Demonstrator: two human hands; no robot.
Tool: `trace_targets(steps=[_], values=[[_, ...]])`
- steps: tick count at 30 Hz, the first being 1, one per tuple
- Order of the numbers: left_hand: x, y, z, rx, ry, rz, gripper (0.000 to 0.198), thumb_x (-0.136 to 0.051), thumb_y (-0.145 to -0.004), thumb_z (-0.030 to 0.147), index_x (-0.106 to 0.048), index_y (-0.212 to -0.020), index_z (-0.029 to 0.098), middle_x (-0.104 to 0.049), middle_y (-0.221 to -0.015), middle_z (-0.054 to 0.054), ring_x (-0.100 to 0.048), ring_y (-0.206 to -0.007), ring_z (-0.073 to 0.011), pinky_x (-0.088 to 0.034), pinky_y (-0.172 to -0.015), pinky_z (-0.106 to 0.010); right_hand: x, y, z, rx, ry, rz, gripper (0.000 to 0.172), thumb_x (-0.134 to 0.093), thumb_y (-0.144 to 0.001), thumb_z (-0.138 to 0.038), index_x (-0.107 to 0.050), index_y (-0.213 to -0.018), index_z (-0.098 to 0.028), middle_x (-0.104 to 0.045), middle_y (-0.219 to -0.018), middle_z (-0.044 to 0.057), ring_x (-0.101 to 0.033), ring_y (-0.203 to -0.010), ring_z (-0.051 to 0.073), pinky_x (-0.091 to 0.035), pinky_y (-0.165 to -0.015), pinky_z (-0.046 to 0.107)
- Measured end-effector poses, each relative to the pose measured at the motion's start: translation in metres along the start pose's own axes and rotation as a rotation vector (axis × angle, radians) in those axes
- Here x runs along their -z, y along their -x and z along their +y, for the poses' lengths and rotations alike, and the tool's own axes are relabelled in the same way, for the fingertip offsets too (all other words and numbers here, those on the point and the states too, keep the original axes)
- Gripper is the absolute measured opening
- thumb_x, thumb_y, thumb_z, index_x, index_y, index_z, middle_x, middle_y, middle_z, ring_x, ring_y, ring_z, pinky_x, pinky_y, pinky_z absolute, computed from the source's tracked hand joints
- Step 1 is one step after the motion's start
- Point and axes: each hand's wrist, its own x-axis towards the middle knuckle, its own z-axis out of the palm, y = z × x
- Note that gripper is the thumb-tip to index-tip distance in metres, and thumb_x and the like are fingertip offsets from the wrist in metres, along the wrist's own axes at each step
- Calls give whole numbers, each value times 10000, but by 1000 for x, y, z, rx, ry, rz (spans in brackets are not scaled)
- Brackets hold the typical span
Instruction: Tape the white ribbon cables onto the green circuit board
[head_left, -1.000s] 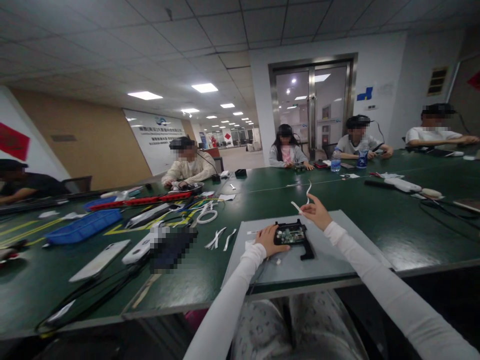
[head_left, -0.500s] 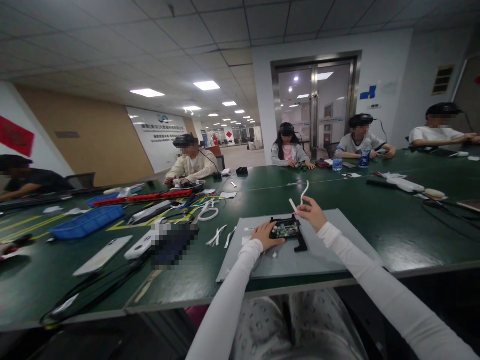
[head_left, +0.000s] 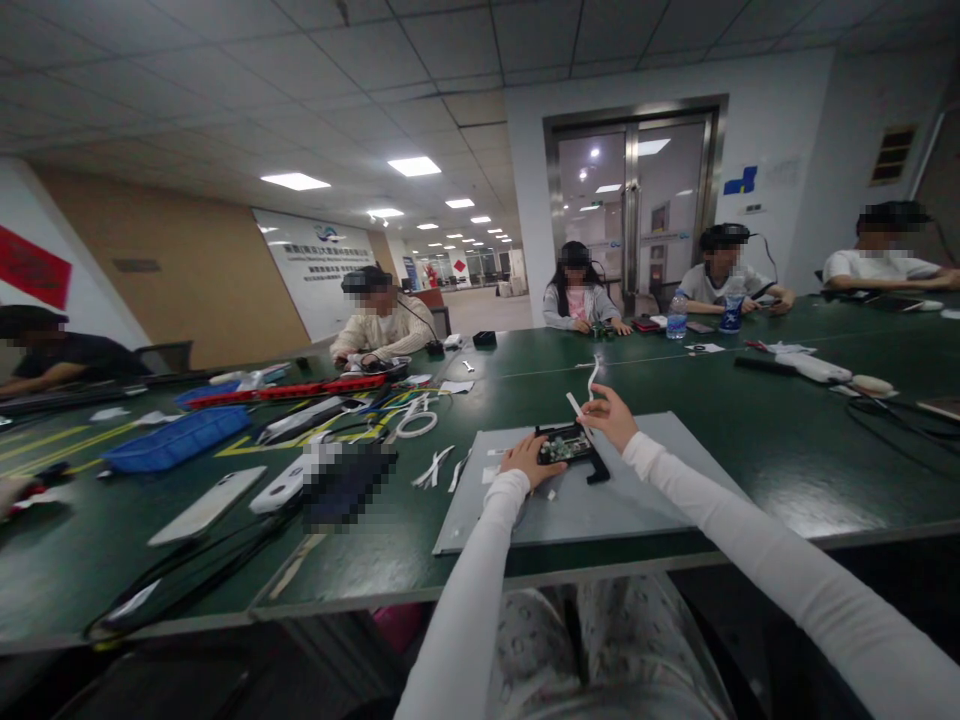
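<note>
A small black device with an exposed green circuit board (head_left: 564,446) lies on a grey mat (head_left: 600,505) on the green table (head_left: 787,440). My left hand (head_left: 528,459) rests against the device's left side, fingers curled on it. Just right of the device, my right hand (head_left: 611,415) is raised and pinches a thin white strip (head_left: 583,392) that curls upward above the board. Both arms wear white sleeves.
Loose white strips (head_left: 436,468), a white cable coil (head_left: 416,424), phones (head_left: 210,505), a blue tray (head_left: 174,440) and a red bar (head_left: 300,390) lie to the left. Several people sit round the far side with bottles (head_left: 676,318). Cables trail at the right (head_left: 892,420).
My right hand with the white strip has come slightly left and closer over the device. The left hand has stayed on the device. The view has tilted a little upward.
</note>
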Motion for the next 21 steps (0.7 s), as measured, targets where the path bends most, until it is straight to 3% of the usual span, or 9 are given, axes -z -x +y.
trace_targets(steps=[6, 12, 21], values=[[6, 3, -5, -72, 25, 3, 684, -485, -572, 666, -399, -1146, 304, -351, -1295, -33, -272, -1208, -249, -214, -978, -429, 8, 10, -15, 8, -136, 130, 700, -711, -473, -199, -375, -1087, -212, -594, -720, -45, -592, -655, 123, -456, -733, 332], [13, 10, -10, -195, 57, -53, 677, -536, -555, 632, -421, -1132, 297, -354, -1298, -31, -275, -1207, -256, -190, -996, -426, 11, 35, -27, -105, -373, 197, 661, -716, -490, -171, -386, -1058, -241, -615, -838, 0, -606, -738, 147, -469, -662, 281], [16, 19, -1, -153, 101, -12, 638, -558, -575, 580, -428, -1125, 286, -421, -1244, -23, -321, -1183, -221, -180, -1009, -402, 11, 35, 0, -150, -277, 189, 672, -702, -483, -194, -397, -1080, -243, -590, -709, -42, -607, -721, 156, -476, -620, 285]])
